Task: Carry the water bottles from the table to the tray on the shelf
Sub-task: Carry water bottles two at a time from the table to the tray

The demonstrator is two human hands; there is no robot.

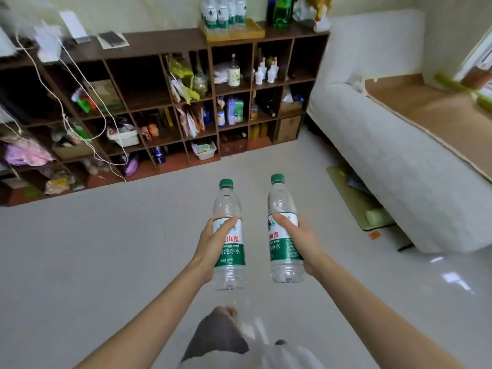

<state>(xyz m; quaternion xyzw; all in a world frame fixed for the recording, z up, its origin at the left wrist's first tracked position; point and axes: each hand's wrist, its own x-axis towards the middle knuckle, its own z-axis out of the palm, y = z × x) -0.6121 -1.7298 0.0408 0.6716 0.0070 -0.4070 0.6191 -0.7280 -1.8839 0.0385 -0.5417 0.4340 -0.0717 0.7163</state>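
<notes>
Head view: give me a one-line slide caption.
Each hand, left and right, carries a water bottle toward the shelf tray.

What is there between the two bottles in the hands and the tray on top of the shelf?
In the head view, only bare pale floor lies between the held bottles and the shelf carrying the tray.

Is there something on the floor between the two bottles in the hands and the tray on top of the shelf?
Nothing visible blocks the way. The floor ahead is bare up to the shelf. The tray on top already holds several bottles, so free room in it looks limited. The left hand and right hand each hold one bottle upright.
</notes>
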